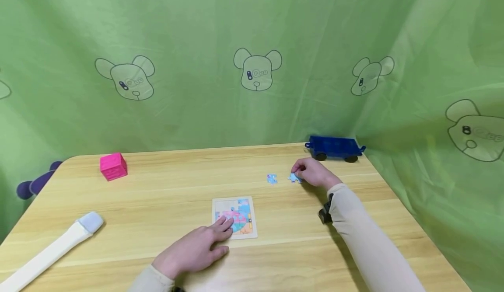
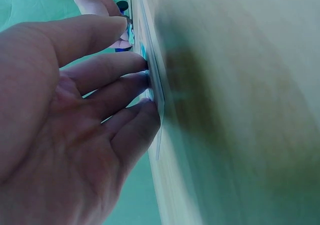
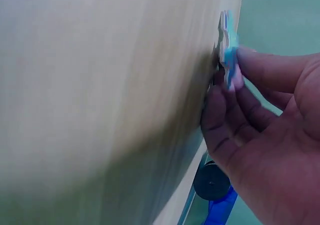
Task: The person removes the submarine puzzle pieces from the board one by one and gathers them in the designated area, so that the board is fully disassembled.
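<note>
My left hand [image 1: 198,246] lies with fingers loosely stretched out, their tips resting on the lower left of the puzzle tray [image 1: 253,222], so it is the nearer hand to it. The tray is almost square, with no clear long axis. Beyond it and to the right, a loose piece [image 1: 271,179] lies just left of the puzzle piece [image 1: 294,177] pinched in my right hand [image 1: 313,172]; from there, the tray sits leftward and closer to my body.
</note>
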Demonstrator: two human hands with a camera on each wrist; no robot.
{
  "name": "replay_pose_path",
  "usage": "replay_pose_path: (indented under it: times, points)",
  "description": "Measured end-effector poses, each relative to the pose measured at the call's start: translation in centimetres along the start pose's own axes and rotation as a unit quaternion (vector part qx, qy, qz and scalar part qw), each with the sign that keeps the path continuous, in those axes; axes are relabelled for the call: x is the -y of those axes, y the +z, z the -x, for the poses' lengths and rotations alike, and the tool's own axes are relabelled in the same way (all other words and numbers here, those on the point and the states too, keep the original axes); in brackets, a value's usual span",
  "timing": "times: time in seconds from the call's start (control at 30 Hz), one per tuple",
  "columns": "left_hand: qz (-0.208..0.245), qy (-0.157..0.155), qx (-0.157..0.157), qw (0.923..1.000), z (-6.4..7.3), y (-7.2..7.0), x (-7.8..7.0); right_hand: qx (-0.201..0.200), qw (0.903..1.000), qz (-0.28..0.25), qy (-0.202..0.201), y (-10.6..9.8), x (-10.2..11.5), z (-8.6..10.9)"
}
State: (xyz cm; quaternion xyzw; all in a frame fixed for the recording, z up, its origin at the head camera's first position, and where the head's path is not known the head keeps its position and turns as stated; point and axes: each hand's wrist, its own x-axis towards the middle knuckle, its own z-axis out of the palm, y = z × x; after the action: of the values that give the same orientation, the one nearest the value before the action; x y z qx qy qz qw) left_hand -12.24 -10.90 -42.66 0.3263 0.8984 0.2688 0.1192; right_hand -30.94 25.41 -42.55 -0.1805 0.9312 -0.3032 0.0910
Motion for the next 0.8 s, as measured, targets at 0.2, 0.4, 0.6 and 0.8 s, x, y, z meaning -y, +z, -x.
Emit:
replay_pose_path:
  times: [0.2, 0.4, 0.6, 0.8]
  points:
    - [-0.001, -0.002, 0.002, 1.0000, -0.1, 0.0, -0.1, -0.011, 0.9999, 0.011, -0.007, 0.1, 0.1, 0.3]
    - [0.000, -0.003, 0.004, 1.0000, 0.0, 0.0, -0.2, -0.022, 0.9983, 0.012, -0.053, 1.3, 3.1, 1.0]
    - [-0.001, -0.002, 0.004, 1.0000, 0.0, 0.1, -0.1, 0.016, 0.9942, 0.003, -0.107, 3.8, 7.9, 1.7]
    - [-0.001, 0.002, 0.003, 1.0000, -0.1, 0.1, -0.1, 0.085, 0.9829, 0.010, -0.163, 6.5, 11.2, 1.7]
